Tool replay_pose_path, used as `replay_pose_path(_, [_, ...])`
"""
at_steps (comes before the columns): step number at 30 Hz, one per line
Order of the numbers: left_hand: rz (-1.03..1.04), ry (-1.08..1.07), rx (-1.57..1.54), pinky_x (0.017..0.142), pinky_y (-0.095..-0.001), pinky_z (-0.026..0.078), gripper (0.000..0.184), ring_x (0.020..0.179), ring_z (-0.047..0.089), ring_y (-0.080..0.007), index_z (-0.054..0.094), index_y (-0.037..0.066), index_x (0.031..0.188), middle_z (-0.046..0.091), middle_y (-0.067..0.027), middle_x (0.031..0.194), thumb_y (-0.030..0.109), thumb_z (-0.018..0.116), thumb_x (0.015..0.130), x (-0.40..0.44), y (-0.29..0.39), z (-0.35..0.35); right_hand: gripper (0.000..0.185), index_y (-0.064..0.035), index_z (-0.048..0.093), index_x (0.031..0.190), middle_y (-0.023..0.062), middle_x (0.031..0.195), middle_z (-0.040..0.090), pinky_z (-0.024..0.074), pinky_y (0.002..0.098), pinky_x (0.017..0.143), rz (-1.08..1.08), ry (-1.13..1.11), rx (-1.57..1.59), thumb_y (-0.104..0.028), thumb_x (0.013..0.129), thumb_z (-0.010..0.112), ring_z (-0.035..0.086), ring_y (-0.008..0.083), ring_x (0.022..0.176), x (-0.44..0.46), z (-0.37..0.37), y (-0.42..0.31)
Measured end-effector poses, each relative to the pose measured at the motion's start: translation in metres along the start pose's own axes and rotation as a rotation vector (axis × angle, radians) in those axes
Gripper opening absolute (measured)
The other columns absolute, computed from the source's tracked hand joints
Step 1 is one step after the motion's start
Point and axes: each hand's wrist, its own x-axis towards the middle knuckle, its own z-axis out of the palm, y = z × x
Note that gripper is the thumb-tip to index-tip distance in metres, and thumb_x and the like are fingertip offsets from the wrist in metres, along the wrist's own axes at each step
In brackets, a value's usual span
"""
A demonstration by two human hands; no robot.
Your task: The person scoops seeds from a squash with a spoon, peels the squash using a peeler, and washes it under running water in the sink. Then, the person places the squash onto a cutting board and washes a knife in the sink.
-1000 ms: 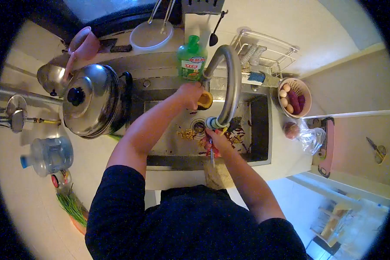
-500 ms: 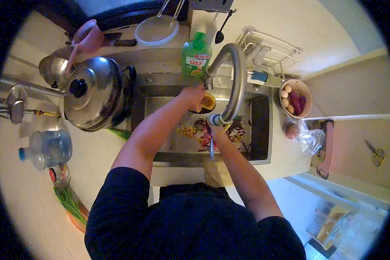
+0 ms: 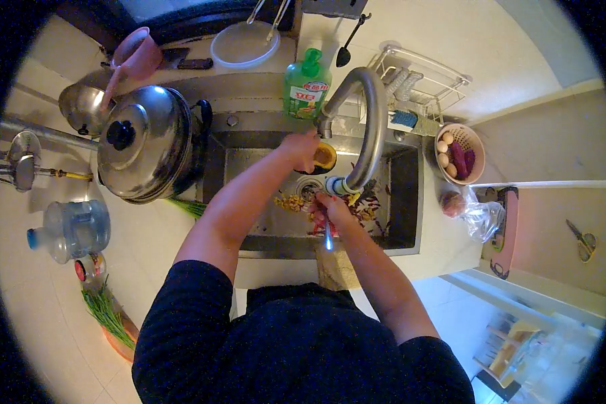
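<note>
My left hand is closed on a hollowed half of a pumpkin, dark-skinned with yellow-orange flesh, over the back of the steel sink. My right hand is closed around a slim metal utensil, spoon-like, whose shiny handle points toward my body; its other end is hidden. This hand is low in the sink, just in front of the faucet outlet and apart from the pumpkin. Yellow pulp and reddish and dark peelings lie around the drain.
A large lidded pot stands left of the sink. Behind are a green detergent bottle and a wire rack. At right are a basket of eggs and purple vegetables and a plastic bag. A water jug is far left.
My right hand has shifted a little toward the left and out from under the faucet outlet, with the utensil still in it. My left hand and the pumpkin have hardly moved.
</note>
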Motion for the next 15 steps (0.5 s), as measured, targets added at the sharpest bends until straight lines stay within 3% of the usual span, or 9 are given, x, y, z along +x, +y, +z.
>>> replay_pose_path(2, [0.001, -0.007, -0.003, 0.091, -0.0424, 0.044, 0.076, 0.113, 0.047, -0.0342, 0.041, 0.0, 0.122, 0.035, -0.0186, 0.134, 0.022, 0.069, 0.055, 0.001, 0.0, -0.002, 0.03, -0.0026, 0.054, 0.081, 0.0065, 0.054, 0.049, 0.0365, 0.0305, 0.037, -0.047, 0.025, -0.056, -0.031, 0.09, 0.049, 0.039, 0.0145, 0.037, 0.003, 0.004, 0.003])
replay_pose_path(8, [0.0, -0.011, -0.005, 0.086, -0.0424, 0.047, 0.08, 0.109, 0.05, -0.035, 0.04, -0.001, 0.122, 0.038, -0.0184, 0.132, 0.022, 0.069, 0.052, 0.0, 0.0, -0.006, 0.022, -0.0023, 0.052, 0.086, 0.0084, 0.068, 0.058, 0.039, 0.0294, 0.036, -0.005, 0.04, -0.061, -0.024, 0.088, 0.053, 0.044, 0.0135, 0.042, 0.009, -0.006, -0.001])
replay_pose_path(12, [0.026, 0.077, -0.001, 0.083, -0.0421, 0.048, 0.074, 0.103, 0.053, -0.0343, 0.045, -0.001, 0.116, 0.044, -0.0166, 0.123, 0.021, 0.072, 0.051, 0.007, -0.006, 0.007, 0.015, -0.0035, 0.053, 0.087, 0.0062, 0.074, 0.059, 0.0446, 0.029, 0.044, -0.237, 0.086, 0.025, -0.018, 0.086, 0.057, 0.051, 0.0132, 0.051, 0.021, -0.005, 0.004])
replay_pose_path(15, [0.031, 0.089, -0.016, 0.081, -0.0411, 0.049, 0.067, 0.099, 0.055, -0.0333, 0.051, 0.001, 0.109, 0.048, -0.0141, 0.115, 0.021, 0.076, 0.05, 0.005, -0.006, 0.007, 0.015, -0.0038, 0.055, 0.093, 0.0045, 0.082, 0.06, 0.0465, 0.0287, 0.055, -0.374, 0.146, -0.162, -0.016, 0.085, 0.058, 0.056, 0.014, 0.065, 0.018, -0.005, 0.0])
